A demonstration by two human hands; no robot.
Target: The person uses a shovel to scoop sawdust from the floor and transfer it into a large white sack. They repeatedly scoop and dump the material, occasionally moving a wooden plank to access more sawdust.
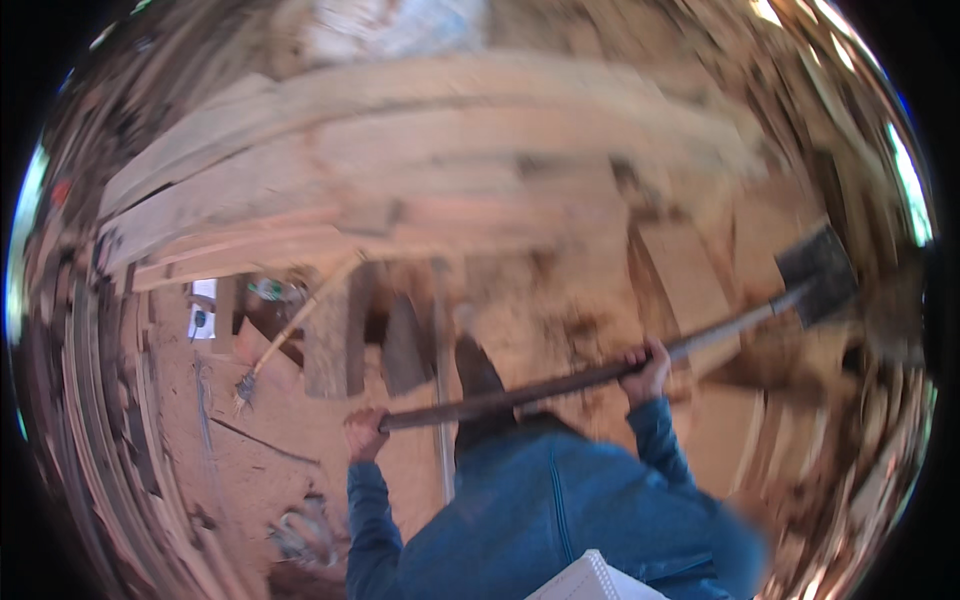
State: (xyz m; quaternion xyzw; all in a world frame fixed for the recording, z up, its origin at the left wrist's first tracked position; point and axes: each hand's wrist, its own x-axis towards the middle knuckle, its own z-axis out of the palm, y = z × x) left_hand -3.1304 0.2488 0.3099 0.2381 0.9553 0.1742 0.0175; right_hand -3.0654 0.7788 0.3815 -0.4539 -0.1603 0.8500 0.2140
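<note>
A long-handled shovel (500,402) is held across the front of my body, raised at the right. My left hand (367,433) is closed round the end of its dark wooden handle. Farther up the shaft, where wood meets grey metal, my right hand (645,372) grips it. The flat, dark, squarish blade (818,275) is at the far right, over or close to some boards; motion blur hides whether it touches them. Blue sleeves cover both my forearms.
Wide planks (420,150) lie stacked across the far side. A broom-like stick (300,325) leans at the left near upright wood blocks (335,340). A thin rod (265,442) lies on the brown ground. Boards (685,265) stand at the right, and a whitish sack (395,28) is beyond.
</note>
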